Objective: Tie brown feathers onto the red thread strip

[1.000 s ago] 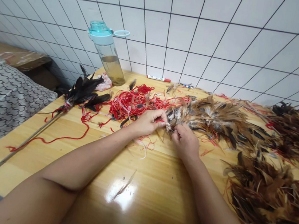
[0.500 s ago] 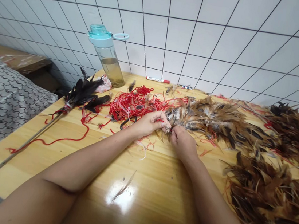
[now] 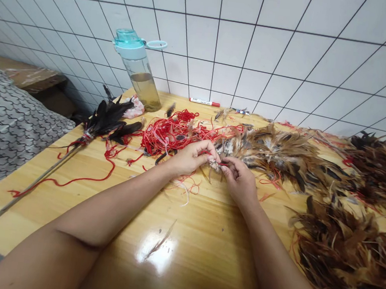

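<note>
My left hand (image 3: 196,158) is closed in a pinch on the pale quill end of a brown feather bundle (image 3: 271,147), whose plumes fan out to the right along the table. Close beside it, my right hand (image 3: 241,178) pinches a short stretch of red string (image 3: 223,164) between thumb and fingers, right at the bundle's tied end. The other fingers of that hand are curled. Left of the hands lies a tangled heap of red string (image 3: 169,134). How the string passes around the quills is too small to make out.
A stick (image 3: 23,193) with black feathers (image 3: 109,117) tied on lies at the left. Behind stand a water bottle (image 3: 144,83) and a red-and-white marker (image 3: 204,102) by the tiled wall. Brown feather piles (image 3: 352,255) cover the right side. One loose feather (image 3: 161,241) lies in front.
My right hand has turned and its fingers have opened somewhat from a tight fist, showing the red string in its pinch. My left hand keeps its hold on the bundle's end.
</note>
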`<state>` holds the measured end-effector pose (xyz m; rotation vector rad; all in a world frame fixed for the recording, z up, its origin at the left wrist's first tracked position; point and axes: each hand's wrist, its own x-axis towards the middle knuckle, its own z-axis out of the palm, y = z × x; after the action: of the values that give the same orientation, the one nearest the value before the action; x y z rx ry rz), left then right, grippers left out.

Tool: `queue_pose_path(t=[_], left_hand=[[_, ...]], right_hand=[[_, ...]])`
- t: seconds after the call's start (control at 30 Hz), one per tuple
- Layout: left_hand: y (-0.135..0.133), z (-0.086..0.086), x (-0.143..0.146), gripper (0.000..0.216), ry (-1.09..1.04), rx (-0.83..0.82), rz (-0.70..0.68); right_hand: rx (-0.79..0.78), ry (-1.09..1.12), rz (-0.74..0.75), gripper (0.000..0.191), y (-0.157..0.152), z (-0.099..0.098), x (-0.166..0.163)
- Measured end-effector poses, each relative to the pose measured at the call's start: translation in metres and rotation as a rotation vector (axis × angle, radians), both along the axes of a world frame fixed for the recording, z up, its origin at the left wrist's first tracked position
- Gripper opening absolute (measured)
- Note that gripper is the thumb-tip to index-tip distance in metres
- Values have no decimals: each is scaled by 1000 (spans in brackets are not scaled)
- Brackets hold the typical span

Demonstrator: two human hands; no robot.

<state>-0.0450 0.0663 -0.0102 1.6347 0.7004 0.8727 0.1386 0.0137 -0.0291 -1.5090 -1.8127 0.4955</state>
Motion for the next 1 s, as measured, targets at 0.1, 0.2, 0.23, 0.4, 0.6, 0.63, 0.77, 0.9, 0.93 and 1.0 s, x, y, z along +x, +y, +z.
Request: queue_pose_path(t=[0.1, 0.2, 0.23, 0.4, 0.6, 0.63, 0.77, 0.9, 0.93, 1.0], left_hand=[[-1, 0, 0, 10, 11, -1, 6], [-1, 1, 0, 14, 56, 3, 9], [-1, 1, 0, 15, 63, 0, 11], [-3, -2, 4, 21, -93, -148, 25], [-11, -2, 11, 29, -215, -285, -3], [-12, -1, 12, 29, -210, -275, -4], [-16, 5, 12, 28, -157, -189, -25], [-16, 9, 9, 26, -66, -80, -38], [-15, 10, 8, 25, -51, -53, -42], [-14, 10, 6, 25, -31, -8, -51]], right_hand=[[25, -78, 42, 24, -1, 2, 1], [3, -188, 34, 29, -2, 4, 2], [-4, -215, 25, 30, -3, 5, 2], [12, -381, 47, 30, -7, 10, -2], [26, -520, 99, 27, -9, 11, -3], [20, -540, 101, 27, -9, 11, -3], [5, -611, 86, 28, -8, 12, -2], [-14, -640, 45, 24, -8, 15, -2], [-19, -643, 32, 24, -8, 16, -2], [-24, -649, 5, 22, -8, 18, -2]])
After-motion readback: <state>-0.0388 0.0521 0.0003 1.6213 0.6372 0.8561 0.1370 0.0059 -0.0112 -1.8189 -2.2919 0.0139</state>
